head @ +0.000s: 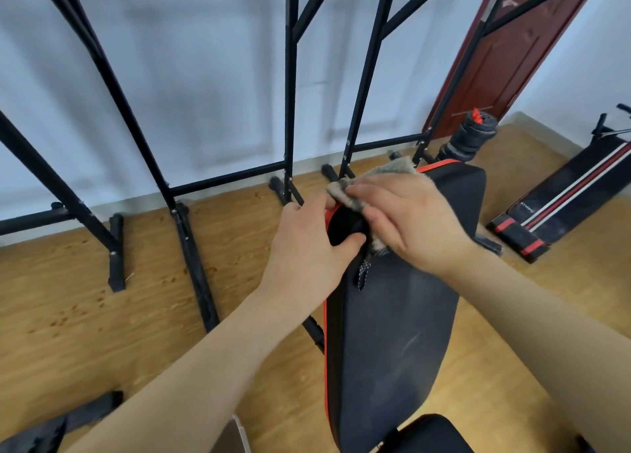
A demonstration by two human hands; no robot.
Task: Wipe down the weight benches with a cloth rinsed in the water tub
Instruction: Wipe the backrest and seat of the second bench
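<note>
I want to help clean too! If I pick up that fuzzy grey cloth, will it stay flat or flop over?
Probably flop. The cloth already bends and bunches under the right hand on the bench pad, so it looks soft, not stiff. Its fuzzy pile suggests it grips rather than slips. It seems light; whether it is wet can't be told.

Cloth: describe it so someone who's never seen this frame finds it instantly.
Start at the black bench pad with orange edging running up the middle. At its far end, the right hand presses down a fuzzy grey-beige cloth. It is the only soft, pale item there; the pad and the black metal frames behind are dark and hard.
</note>
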